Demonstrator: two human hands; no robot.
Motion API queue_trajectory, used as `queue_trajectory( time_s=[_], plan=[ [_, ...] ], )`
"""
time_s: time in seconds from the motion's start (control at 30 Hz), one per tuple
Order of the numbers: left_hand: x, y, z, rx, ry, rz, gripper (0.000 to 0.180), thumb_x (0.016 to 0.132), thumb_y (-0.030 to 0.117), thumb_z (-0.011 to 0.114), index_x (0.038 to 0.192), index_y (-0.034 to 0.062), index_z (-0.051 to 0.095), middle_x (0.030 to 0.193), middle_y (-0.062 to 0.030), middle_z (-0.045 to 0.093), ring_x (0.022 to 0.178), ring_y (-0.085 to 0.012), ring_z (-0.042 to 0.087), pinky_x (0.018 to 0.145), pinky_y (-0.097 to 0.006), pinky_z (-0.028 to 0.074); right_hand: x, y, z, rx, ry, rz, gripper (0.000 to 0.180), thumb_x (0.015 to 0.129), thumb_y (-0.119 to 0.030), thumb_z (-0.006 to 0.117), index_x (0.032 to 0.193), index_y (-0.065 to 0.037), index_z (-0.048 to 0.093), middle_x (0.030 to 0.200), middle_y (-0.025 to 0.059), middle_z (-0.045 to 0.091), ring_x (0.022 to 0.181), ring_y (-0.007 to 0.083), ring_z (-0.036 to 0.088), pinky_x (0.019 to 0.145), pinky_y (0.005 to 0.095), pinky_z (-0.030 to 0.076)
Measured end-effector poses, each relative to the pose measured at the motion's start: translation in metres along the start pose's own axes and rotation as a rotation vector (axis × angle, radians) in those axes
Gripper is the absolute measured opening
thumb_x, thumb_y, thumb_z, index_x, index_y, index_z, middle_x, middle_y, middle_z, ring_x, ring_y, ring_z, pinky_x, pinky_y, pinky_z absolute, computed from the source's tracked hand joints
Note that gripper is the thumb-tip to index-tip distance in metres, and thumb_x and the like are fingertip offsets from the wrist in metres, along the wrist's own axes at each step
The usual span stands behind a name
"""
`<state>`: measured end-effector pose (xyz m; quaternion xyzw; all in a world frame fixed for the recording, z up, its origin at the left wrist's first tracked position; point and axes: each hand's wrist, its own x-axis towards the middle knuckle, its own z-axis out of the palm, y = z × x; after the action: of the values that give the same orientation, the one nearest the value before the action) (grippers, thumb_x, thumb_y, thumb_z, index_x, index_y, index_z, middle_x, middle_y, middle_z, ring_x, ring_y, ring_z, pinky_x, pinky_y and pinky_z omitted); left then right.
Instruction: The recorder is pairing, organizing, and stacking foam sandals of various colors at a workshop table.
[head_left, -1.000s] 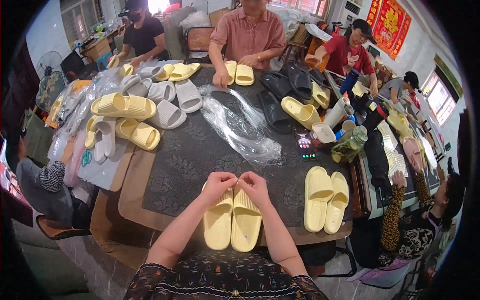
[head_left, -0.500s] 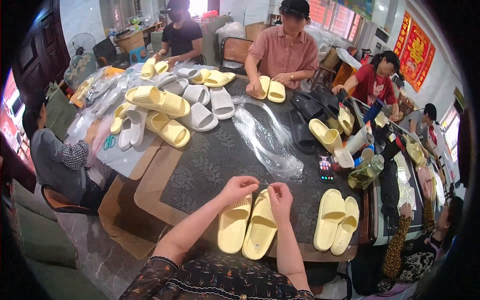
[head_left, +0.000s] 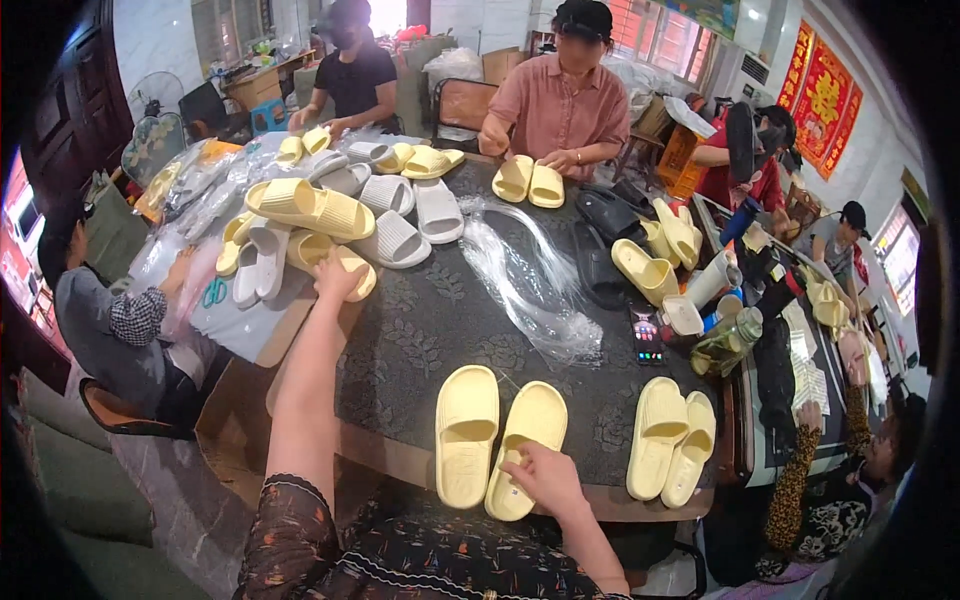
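Observation:
In front of me a pair of pale yellow slippers lies side by side, toes away from me: the left slipper (head_left: pixel 466 432) and the right slipper (head_left: pixel 520 420). A thin clear strand shows between their toe ends. Over the footbed of the right slipper hovers or rests my right hand (head_left: pixel 548 480), its fingers loosely bent and apart. Far to the left, my left arm reaches to the slipper pile. There my left hand (head_left: pixel 338 277) is closed on a ribbed yellow slipper (head_left: pixel 312 248) at the pile's near edge, covering part of it.
Yellow and grey slippers (head_left: pixel 392 240) are heaped at the left. Clear plastic strands (head_left: pixel 530 285) lie mid-table. Another yellow pair (head_left: pixel 660 435) is at the right, near a phone (head_left: pixel 647 338) and a jar (head_left: pixel 728 343). A co-worker across handles yellow slippers (head_left: pixel 530 182); other people sit around.
My left hand has left the slippers' toe ends and reached up-left to the pile. My right hand has dropped from the toe ends to the right slipper's footbed.

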<state>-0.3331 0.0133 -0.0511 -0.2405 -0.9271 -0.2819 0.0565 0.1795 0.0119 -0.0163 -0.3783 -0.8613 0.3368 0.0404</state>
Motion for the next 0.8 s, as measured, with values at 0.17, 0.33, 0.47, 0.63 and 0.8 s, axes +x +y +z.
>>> queue_trajectory(
  time_s=[0.17, 0.33, 0.47, 0.63, 0.8],
  plan=[
    [-0.005, -0.028, -0.004, -0.032, -0.065, 0.036, 0.075, 0.076, 0.055, 0.071, 0.129, 0.0039, 0.054, 0.133, -0.0224, 0.052, 0.127, -0.0427, 0.042, 0.103, -0.053, 0.039, 0.011, -0.015, 0.013, -0.054, 0.121, -0.029, 0.055, 0.084, -0.051, 0.067, 0.104, -0.001, 0.062, 0.091, 0.0171, 0.067, 0.085, 0.0333, 0.066, 0.076, 0.0427, 0.052],
    [-0.097, 0.019, -0.022, -0.028, -0.108, 0.180, 0.048, 0.085, 0.045, 0.066, 0.091, -0.0025, 0.069, 0.094, -0.0234, 0.065, 0.102, -0.0397, 0.055, 0.088, -0.049, 0.045, 0.026, 0.002, 0.038, -0.264, 0.388, -0.054, 0.062, 0.081, -0.062, 0.065, 0.089, -0.001, 0.061, 0.070, 0.0153, 0.066, 0.062, 0.0316, 0.066, 0.053, 0.0419, 0.052],
    [-0.173, 0.028, -0.049, -0.104, -0.115, 0.288, 0.039, 0.087, 0.038, 0.066, 0.082, -0.0013, 0.068, 0.087, -0.0204, 0.066, 0.093, -0.0387, 0.056, 0.084, -0.047, 0.045, 0.041, -0.014, 0.035, -0.213, 0.245, 0.028, 0.050, 0.084, -0.052, 0.064, 0.081, -0.003, 0.064, 0.072, 0.0156, 0.066, 0.065, 0.0303, 0.067, 0.057, 0.0415, 0.053],
    [-0.223, 0.025, -0.053, -0.422, -0.410, 0.583, 0.027, 0.080, 0.023, 0.073, 0.065, 0.0034, 0.062, 0.074, -0.0095, 0.062, 0.086, -0.0324, 0.056, 0.078, -0.041, 0.047, 0.043, 0.000, 0.039, -0.206, 0.263, 0.022, 0.033, 0.085, -0.037, 0.062, 0.082, -0.004, 0.064, 0.078, 0.0170, 0.067, 0.072, 0.0310, 0.067, 0.066, 0.0438, 0.054],
    [-0.225, 0.032, -0.075, -0.420, -0.408, 1.101, 0.026, 0.072, 0.019, 0.079, 0.062, 0.0062, 0.059, 0.071, -0.0054, 0.059, 0.085, -0.0302, 0.057, 0.078, -0.042, 0.047, 0.015, 0.034, 0.010, -0.131, 0.336, 0.107, 0.031, 0.085, -0.034, 0.063, 0.079, -0.003, 0.063, 0.075, 0.0166, 0.065, 0.070, 0.0334, 0.066, 0.067, 0.0457, 0.052]
  ],
)
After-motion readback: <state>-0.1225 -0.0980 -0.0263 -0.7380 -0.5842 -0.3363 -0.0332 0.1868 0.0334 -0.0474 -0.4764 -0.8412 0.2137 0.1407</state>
